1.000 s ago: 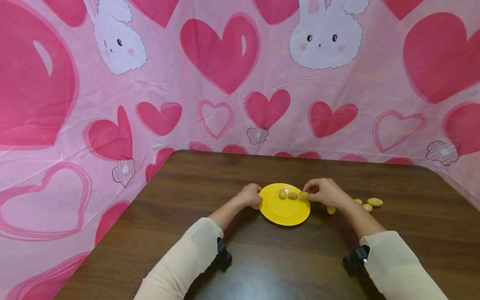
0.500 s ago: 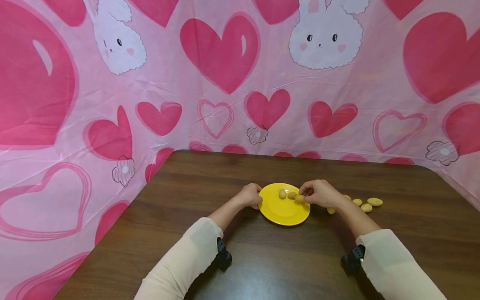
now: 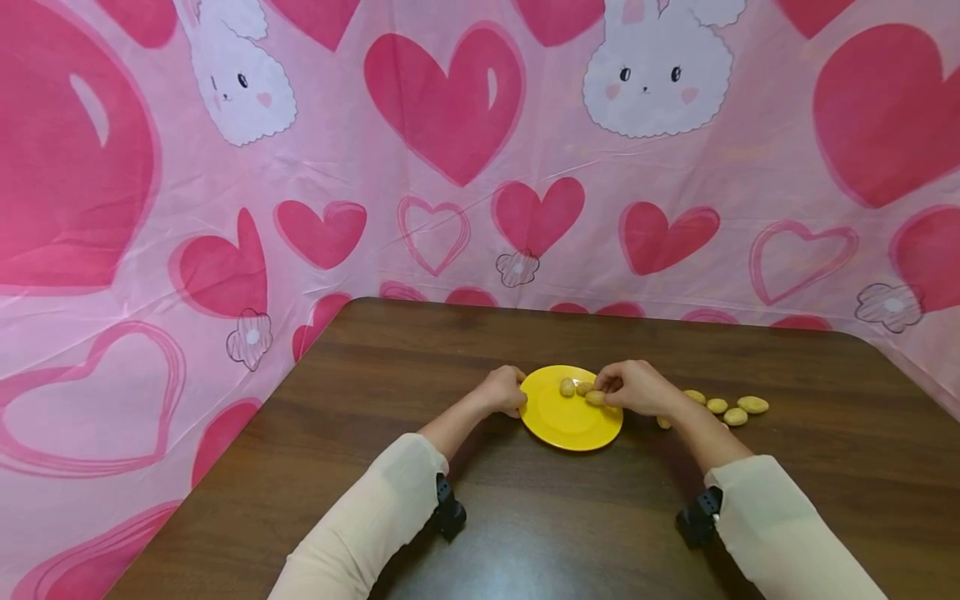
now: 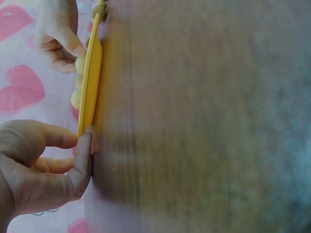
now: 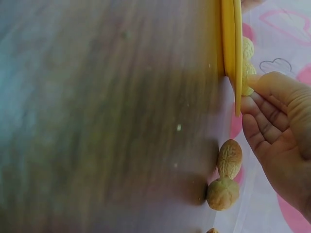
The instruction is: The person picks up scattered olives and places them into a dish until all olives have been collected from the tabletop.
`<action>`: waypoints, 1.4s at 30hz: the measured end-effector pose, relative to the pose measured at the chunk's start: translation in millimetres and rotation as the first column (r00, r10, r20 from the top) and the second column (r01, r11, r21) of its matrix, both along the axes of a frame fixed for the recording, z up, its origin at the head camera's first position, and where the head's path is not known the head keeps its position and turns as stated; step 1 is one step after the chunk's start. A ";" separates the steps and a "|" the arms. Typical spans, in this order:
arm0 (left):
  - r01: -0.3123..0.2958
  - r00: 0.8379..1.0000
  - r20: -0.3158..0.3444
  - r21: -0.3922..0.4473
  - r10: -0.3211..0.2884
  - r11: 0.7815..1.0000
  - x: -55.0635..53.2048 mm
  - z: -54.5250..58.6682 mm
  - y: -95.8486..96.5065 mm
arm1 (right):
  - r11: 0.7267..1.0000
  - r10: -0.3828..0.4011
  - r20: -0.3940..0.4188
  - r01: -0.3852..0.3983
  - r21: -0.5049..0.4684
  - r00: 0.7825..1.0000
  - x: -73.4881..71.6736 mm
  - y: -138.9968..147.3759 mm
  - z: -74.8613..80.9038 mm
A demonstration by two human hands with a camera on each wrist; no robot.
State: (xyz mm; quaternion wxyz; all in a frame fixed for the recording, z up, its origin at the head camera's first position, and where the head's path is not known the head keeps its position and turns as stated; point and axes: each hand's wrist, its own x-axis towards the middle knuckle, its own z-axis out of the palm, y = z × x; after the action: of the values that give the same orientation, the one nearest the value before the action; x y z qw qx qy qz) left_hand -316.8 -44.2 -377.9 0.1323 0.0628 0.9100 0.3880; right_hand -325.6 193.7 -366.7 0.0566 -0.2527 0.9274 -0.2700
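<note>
A yellow plate [image 3: 562, 429] lies on the table, seen edge-on in both wrist views. My left hand [image 3: 502, 391] pinches its left rim between thumb and fingers. Over the right rim, my right hand [image 3: 637, 387] holds a small potato [image 3: 595, 398], yellowish and oval, between thumb and fingertips. Two more small potatoes rest at the back of the plate: a rounder one [image 3: 567, 387] and another [image 3: 583, 389] partly covered by the held one. In the right wrist view, thumb and fingers close around the held potato [image 5: 248, 82] just above the rim.
Several more small potatoes lie on the dark wooden table [image 3: 570, 525], right of the plate, including a long one [image 3: 753, 405] farthest right. The right forearm partly hides this group. Behind the table hangs a pink cloth [image 3: 450, 108] with hearts and rabbits.
My right hand has moved a little left, carrying the potato from the plate's right rim inward toward the other two. The left hand keeps its grip on the rim.
</note>
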 end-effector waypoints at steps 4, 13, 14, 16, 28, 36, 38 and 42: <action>0.000 1.000 0.003 0.006 0.000 1.000 -0.6 -0.4 0.4 | 1.000 0.006 -0.016 -0.006 -0.010 1.000 -0.9 -1.5 -0.9; -0.003 1.000 0.004 0.004 0.003 1.000 -1.4 -0.8 0.5 | 1.000 -0.009 0.002 0.009 -0.023 1.000 -2.8 -3.2 0.0; -0.004 1.000 0.003 0.004 0.004 1.000 -1.4 -0.7 0.5 | 1.000 -0.013 0.005 0.013 -0.021 1.000 -3.1 -3.3 0.0; -0.005 1.000 0.002 0.003 0.005 1.000 -1.6 -0.9 0.5 | 1.000 -0.019 0.013 0.019 -0.020 1.000 -3.5 -3.5 0.1; -0.003 1.000 -0.004 0.005 0.003 1.000 -1.9 -1.4 1.1 | 0.999 -0.038 0.049 0.039 -0.020 0.998 -3.5 -5.3 0.3; -0.008 1.000 -0.002 0.003 0.008 1.000 -0.5 -0.9 1.4 | 1.000 -0.026 0.040 0.027 -0.014 0.999 -3.0 -3.9 0.2; -0.009 1.000 -0.003 0.005 0.009 1.000 0.0 -0.5 1.4 | 1.000 -0.021 0.033 0.021 -0.017 0.999 -2.8 -3.5 0.6; -0.007 1.000 -0.006 0.007 0.007 1.000 0.5 0.1 1.4 | 1.000 -0.014 0.033 0.014 -0.013 0.999 -2.4 -2.4 2.4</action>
State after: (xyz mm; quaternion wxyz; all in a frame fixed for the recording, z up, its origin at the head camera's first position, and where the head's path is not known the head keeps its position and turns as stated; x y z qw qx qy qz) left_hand -316.3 -42.8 -377.8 0.1281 0.0610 0.9092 0.3914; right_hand -328.0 191.3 -364.3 0.0685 -0.2420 0.9263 -0.2806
